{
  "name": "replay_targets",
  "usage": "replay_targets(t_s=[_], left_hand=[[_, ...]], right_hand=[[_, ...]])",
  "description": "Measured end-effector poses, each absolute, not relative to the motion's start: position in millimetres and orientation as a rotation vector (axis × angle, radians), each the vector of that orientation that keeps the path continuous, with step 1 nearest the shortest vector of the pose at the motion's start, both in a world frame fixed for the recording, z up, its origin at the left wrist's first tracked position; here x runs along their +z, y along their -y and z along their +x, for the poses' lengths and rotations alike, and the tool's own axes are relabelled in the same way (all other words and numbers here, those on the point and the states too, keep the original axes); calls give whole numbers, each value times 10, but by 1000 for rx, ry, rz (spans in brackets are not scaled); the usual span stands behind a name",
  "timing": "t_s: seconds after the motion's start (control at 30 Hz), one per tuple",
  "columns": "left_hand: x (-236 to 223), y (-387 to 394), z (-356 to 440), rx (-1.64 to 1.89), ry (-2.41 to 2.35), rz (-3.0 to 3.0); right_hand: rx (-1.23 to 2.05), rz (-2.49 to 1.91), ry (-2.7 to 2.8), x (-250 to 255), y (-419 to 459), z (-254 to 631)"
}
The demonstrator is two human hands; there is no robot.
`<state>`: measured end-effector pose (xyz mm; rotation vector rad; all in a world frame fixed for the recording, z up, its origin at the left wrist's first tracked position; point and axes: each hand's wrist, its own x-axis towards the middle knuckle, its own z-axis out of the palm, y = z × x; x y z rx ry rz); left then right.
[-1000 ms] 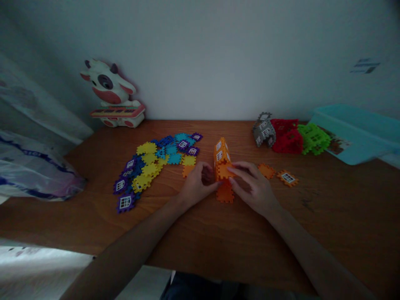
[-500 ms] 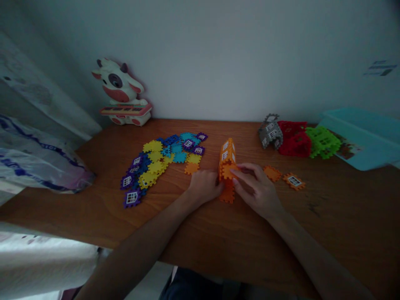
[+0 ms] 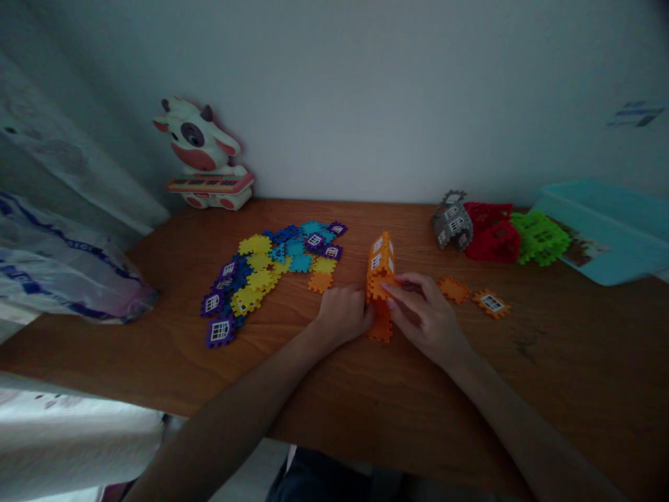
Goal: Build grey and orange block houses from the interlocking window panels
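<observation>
- What do we see at the hands?
- We see the left hand [image 3: 342,315] and the right hand [image 3: 426,319] on both sides of an orange model [image 3: 380,266]. It is made from interlocking pieces with white windows, and it stands upright near the middle of the surface [image 3: 157,362].
- How is the grip of each hand?
- The right grip is closed on the front of the model, with the fingers [image 3: 402,287] lying across it. The left grip touches the left side of the model, but its fingers are hidden, so we cannot tell if it is closed.
- And what lies near them?
- A flat orange piece [image 3: 381,328] lies just below the model, between the hands. To the right we find two loose orange pieces [image 3: 454,289]. Farther back there are a grey house [image 3: 451,226], a red house [image 3: 491,242] and a green house [image 3: 540,238] in a row, beside a teal tray [image 3: 601,233]. To the left lies a pile of yellow, blue and purple pieces [image 3: 261,279]. Behind it, a cow toy [image 3: 201,153] stands against the wall [image 3: 366,104].
</observation>
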<state>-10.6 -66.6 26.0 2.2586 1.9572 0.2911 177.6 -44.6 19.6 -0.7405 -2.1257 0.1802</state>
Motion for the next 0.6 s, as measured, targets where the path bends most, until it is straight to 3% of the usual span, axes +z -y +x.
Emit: replay_targets(t_s=[0.6], left_hand=[[219, 656, -115, 319, -1940, 2321]], right_hand=[[76, -712, 2198, 202, 447, 1748]])
